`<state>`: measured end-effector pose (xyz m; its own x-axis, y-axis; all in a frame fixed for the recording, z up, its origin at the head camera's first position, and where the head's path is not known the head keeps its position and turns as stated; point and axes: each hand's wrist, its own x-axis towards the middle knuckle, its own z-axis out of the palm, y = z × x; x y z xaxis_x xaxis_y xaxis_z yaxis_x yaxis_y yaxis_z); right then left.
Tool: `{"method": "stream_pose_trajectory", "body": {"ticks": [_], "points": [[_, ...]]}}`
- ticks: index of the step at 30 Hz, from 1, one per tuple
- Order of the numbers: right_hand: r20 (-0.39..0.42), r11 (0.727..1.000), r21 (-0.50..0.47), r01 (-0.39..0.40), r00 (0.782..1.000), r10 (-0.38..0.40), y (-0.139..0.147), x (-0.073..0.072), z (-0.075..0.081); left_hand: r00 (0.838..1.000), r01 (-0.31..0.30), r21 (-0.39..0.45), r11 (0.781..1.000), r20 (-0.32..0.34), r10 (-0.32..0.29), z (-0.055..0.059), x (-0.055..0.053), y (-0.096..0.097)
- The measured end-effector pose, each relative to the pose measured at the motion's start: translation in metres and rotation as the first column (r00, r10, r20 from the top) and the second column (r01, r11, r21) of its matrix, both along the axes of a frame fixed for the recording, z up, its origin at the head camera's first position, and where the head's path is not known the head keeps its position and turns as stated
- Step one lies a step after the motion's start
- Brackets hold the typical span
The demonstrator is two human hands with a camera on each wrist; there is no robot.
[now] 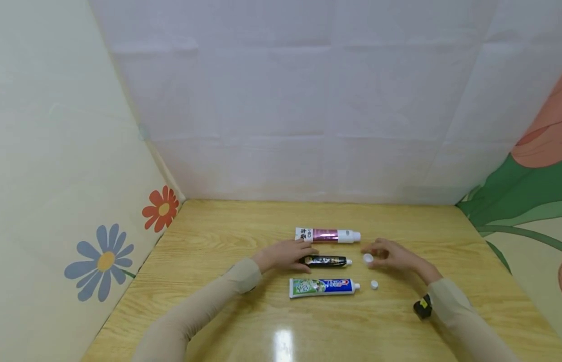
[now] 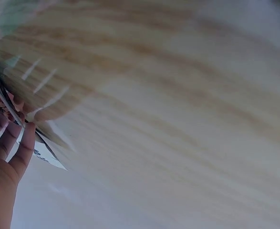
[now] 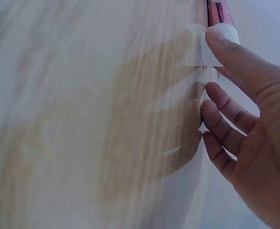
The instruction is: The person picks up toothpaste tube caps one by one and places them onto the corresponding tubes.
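The glossy black toothpaste tube (image 1: 329,261) lay on the yellowish wooden table (image 1: 226,226), gripped at one end by the left hand (image 1: 286,255); the right hand (image 1: 395,257) pinched a round white plastic cap (image 1: 368,258) near its nozzle (image 1: 349,262). Light, steady holds seemed best.

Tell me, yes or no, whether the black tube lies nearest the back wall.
No, the pink tube lies nearer the back wall, and the black tube sits between it and the green-and-blue tube.

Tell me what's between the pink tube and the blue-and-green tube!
The black tube, with the left hand at one end. The head view shows it.
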<state>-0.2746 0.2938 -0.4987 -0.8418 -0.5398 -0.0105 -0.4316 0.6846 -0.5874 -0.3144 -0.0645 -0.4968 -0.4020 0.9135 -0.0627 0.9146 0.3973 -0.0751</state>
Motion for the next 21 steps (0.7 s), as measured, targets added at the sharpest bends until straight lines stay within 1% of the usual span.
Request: {"method": "stream_pose_trajectory", "body": {"ticks": [3, 6, 14, 16, 21], "points": [[-0.002, 1.000, 0.001, -0.005, 1.000, 0.005, -0.0004, 0.0002, 0.0008, 1.000, 0.015, 0.001, 1.000, 0.020, -0.015, 0.0012, 0.0005, 0.0011], [-0.002, 1.000, 0.004, -0.004, 1.000, 0.004, -0.0008, 0.0002, 0.0013, 0.999, 0.033, -0.005, 0.999, 0.027, -0.032, 0.0030, 0.0019, 0.0024], [0.000, 1.000, 0.001, 0.005, 1.000, -0.005, -0.0018, 0.0011, 0.0018, 0.999, 0.048, -0.050, 0.998, -0.005, -0.048, 0.0033, 0.0038, 0.0082], [0.001, 1.000, -0.001, 0.004, 1.000, -0.004, -0.0024, 0.0015, 0.0023, 0.999, 0.043, -0.058, 0.997, -0.006, -0.043, 0.0037, 0.0040, 0.0091], [-0.006, 1.000, -0.016, 0.001, 1.000, -0.001, -0.0033, 0.0019, 0.0039, 0.999, 0.014, -0.022, 1.000, 0.039, -0.014, 0.0032, 0.0016, 0.0097]]}}
